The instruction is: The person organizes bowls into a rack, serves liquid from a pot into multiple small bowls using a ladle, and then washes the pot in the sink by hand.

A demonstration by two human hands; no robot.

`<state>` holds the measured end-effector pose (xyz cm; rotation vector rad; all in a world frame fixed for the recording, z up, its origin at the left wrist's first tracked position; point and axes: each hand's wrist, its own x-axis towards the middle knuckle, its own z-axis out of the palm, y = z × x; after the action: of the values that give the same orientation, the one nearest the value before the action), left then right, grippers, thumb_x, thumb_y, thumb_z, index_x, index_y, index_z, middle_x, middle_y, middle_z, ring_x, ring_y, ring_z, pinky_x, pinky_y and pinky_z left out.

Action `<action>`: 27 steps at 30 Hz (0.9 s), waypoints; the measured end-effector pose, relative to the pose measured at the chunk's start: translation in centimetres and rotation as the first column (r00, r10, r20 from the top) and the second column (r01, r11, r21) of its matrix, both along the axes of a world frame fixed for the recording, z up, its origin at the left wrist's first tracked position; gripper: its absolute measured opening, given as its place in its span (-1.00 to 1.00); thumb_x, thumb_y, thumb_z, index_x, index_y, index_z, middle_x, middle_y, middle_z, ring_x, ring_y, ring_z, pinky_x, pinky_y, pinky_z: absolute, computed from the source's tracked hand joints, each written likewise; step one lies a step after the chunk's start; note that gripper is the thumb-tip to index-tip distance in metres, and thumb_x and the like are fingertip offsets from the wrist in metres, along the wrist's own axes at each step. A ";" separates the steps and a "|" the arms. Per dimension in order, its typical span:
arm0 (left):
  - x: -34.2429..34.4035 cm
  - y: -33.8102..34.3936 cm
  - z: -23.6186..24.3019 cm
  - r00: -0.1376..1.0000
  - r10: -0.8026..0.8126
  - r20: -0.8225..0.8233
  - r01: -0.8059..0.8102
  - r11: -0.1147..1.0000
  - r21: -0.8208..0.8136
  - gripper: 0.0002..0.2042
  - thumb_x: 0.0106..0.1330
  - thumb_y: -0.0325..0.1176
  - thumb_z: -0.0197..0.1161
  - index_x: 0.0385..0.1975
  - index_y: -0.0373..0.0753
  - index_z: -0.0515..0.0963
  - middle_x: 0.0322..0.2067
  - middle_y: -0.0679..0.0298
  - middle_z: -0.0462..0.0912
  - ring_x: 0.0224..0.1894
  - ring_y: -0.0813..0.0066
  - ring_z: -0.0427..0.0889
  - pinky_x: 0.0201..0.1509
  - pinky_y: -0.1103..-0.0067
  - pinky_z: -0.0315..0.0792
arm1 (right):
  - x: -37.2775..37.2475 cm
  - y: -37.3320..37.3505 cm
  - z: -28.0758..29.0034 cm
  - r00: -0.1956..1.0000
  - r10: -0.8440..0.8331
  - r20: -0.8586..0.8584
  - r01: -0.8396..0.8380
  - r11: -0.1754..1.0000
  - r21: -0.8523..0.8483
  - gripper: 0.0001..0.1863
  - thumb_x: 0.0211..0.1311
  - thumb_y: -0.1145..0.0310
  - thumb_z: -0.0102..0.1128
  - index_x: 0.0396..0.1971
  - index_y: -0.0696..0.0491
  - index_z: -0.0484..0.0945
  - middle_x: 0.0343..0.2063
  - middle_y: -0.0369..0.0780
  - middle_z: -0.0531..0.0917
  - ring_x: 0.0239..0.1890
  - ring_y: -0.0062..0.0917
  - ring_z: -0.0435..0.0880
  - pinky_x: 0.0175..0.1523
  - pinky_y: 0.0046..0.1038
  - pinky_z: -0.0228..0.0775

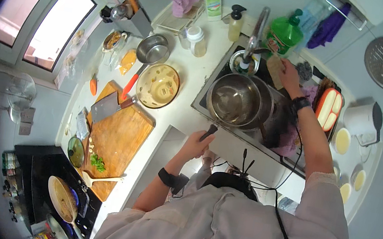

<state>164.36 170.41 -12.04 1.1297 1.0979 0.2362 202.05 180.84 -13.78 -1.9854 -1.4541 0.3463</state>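
Observation:
My left hand [196, 144] is closed round the black handle of a deep metal pan [235, 100], its inside dark and shiny. Beneath and to its right shows the rim of another dark pan [267, 107]. Up at the right, my right hand [290, 79] grips a flat tan cloth or sponge [275, 70], held apart from the pan. The tap [256, 34] rises just left of that hand, over a small round strainer [244, 62] at the back of the sink [204, 89].
Left on the counter are a wooden cutting board [114, 142] with a cleaver [106, 108] and chopped greens, an amber glass bowl [158, 86] and a saucepan [154, 49]. A pan [62, 198] sits over a lit burner. Green soap bottle [285, 32] stands behind the sink.

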 end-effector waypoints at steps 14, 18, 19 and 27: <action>-0.4 2.6 -0.3 0.989 0.117 0.095 -0.110 0.991 -0.078 -0.72 0.21 -0.17 0.03 -0.62 -0.19 0.24 -0.80 0.45 0.21 -0.86 0.76 0.13 -0.85 0.74 -0.01 | -2.9 7.3 -0.3 0.843 0.380 0.380 -0.217 0.888 -0.405 -0.68 -0.03 0.53 -0.01 -0.19 0.10 0.30 -0.11 -0.07 0.29 -0.16 -0.18 0.38 -0.13 -0.28 0.30; 0.6 3.4 -0.1 0.990 0.091 0.108 -0.081 0.992 -0.096 -0.72 0.21 -0.17 0.04 -0.61 -0.21 0.25 -0.80 0.45 0.22 -0.86 0.75 0.13 -0.85 0.73 0.01 | -2.4 5.2 -2.0 0.890 0.381 0.251 -0.340 0.920 -0.194 -0.68 -0.06 0.55 0.03 -0.22 0.09 0.29 0.08 -0.09 0.15 -0.05 -0.18 0.35 -0.16 -0.29 0.34; 0.6 3.5 -0.3 0.990 0.097 0.106 -0.087 0.992 -0.089 -0.72 0.20 -0.17 0.05 -0.60 -0.21 0.25 -0.80 0.44 0.22 -0.86 0.74 0.14 -0.86 0.73 0.01 | -2.7 4.1 -1.4 0.935 0.328 0.132 -0.294 0.929 -0.227 -0.69 -0.05 0.56 0.04 -0.23 0.08 0.29 0.15 -0.10 0.05 0.02 -0.18 0.30 -0.16 -0.29 0.35; 0.2 4.2 -0.4 0.994 0.023 -0.105 -0.022 1.000 0.012 -0.74 0.18 -0.20 0.06 -0.59 -0.25 0.30 -0.80 0.41 0.26 -0.85 0.71 0.20 -0.86 0.71 0.05 | -5.3 -0.8 -2.4 0.955 0.170 -0.242 -0.175 0.985 0.002 -0.66 -0.02 0.59 -0.05 -0.15 0.09 0.27 -0.20 -0.09 0.48 -0.10 -0.26 0.46 -0.07 -0.39 0.30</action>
<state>164.60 174.58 -12.43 1.1500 1.2041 0.2020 196.72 180.05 -16.14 -1.7633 -1.4719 0.6572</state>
